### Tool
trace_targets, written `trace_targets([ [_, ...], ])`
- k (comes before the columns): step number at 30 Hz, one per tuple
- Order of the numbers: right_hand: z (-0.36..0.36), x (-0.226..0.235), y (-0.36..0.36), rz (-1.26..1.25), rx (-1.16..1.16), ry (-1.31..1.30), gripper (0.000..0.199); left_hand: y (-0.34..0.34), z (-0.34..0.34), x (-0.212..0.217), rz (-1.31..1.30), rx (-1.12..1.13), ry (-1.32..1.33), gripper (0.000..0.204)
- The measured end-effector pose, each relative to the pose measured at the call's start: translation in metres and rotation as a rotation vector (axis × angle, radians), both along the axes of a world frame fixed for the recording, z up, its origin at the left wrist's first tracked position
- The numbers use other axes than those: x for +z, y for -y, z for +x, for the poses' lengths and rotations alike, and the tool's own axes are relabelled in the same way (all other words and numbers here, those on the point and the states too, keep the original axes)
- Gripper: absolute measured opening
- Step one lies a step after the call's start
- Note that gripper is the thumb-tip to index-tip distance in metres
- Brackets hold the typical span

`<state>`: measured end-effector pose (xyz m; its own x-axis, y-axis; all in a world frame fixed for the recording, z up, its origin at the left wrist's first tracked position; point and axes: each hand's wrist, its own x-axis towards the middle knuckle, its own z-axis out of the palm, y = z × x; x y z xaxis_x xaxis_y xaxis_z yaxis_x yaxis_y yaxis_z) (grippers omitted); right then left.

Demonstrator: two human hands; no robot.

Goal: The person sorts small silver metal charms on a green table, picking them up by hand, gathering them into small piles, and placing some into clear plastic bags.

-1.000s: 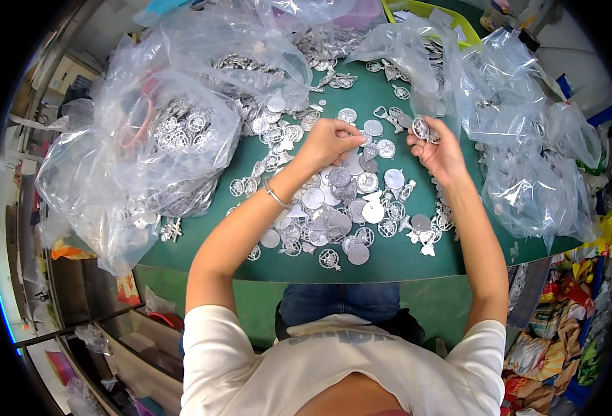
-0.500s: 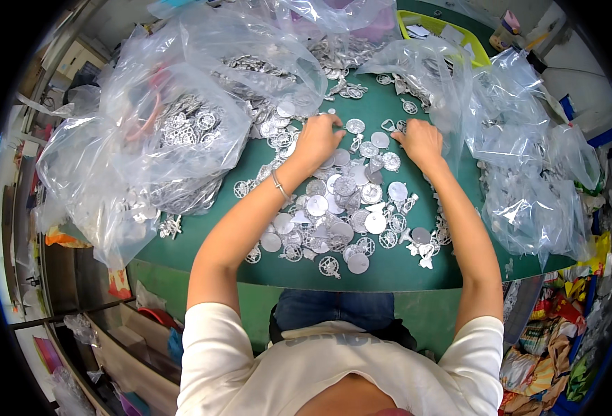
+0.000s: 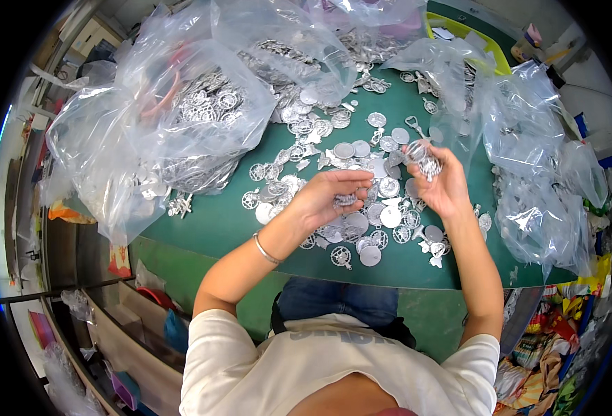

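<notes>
Over the near middle of the green table, my left hand (image 3: pixel 327 195) is half curled, palm turned inward, with a small silver openwork piece (image 3: pixel 345 200) held in it. To its right my right hand (image 3: pixel 446 187) is raised, thumb and fingers around several round openwork silver pendants (image 3: pixel 424 161). Below and between both hands spreads a loose pile of silver-coloured metal pieces: plain discs (image 3: pixel 390 216), round openwork pendants (image 3: pixel 341 256) and small figure-shaped ones. My left hand hides part of this pile. A longer silver piece with a loop (image 3: pixel 414 125) lies beyond my right hand.
Large clear plastic bags (image 3: pixel 140 132) full of similar metal pieces stand at the left, with more bags (image 3: pixel 535 187) at the right. A yellow-green basket (image 3: pixel 483 40) sits at the far right. The green table's (image 3: pixel 396 276) front edge curves before me; drawers (image 3: pixel 129 340) stand lower left.
Both hands have come back from the far side of the pile. My right hand now holds up several openwork pendants, and my left hand has turned palm inward with a piece in it.
</notes>
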<state>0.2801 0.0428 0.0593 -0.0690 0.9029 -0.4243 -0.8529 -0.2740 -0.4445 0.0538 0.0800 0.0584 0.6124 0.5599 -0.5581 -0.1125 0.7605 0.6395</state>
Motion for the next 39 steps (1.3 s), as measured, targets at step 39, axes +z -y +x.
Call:
trace_targets([
  [39,-0.086,-0.033,0.064,0.474,0.202,2.192,0.017,0.063,-0.027,-0.030,1.458,-0.306,-0.784,0.026],
])
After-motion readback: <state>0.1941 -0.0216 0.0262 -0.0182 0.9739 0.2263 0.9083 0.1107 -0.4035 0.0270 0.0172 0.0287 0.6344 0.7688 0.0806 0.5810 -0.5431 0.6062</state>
